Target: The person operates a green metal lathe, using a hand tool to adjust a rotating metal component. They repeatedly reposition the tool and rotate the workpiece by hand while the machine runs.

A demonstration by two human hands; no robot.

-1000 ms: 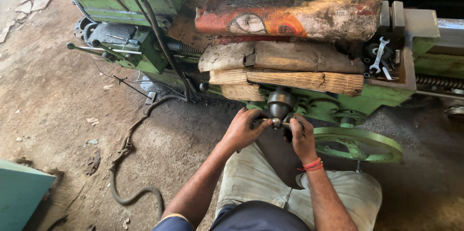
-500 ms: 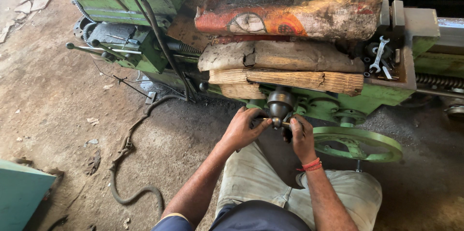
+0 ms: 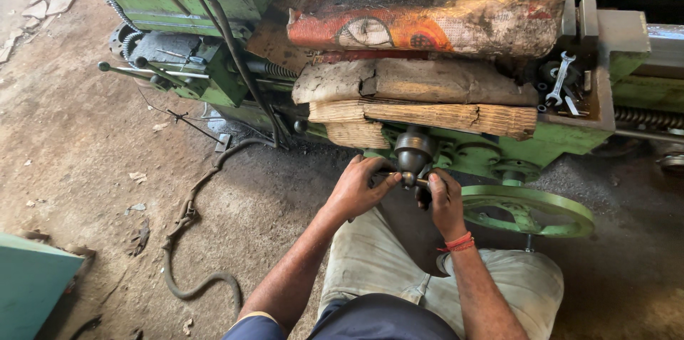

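Metal knob (image 3: pixel 415 150) below lathe: left hand (image 3: pixel 358 190), right hand (image 3: pixel 444 197) fingers gripping its handle.

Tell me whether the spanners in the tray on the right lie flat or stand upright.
Flat: the spanners lie on their sides on the bottom of the tray.

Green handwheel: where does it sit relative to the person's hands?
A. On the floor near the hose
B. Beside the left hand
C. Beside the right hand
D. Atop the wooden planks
C: the green handwheel lies just past the right hand, away from the left hand.
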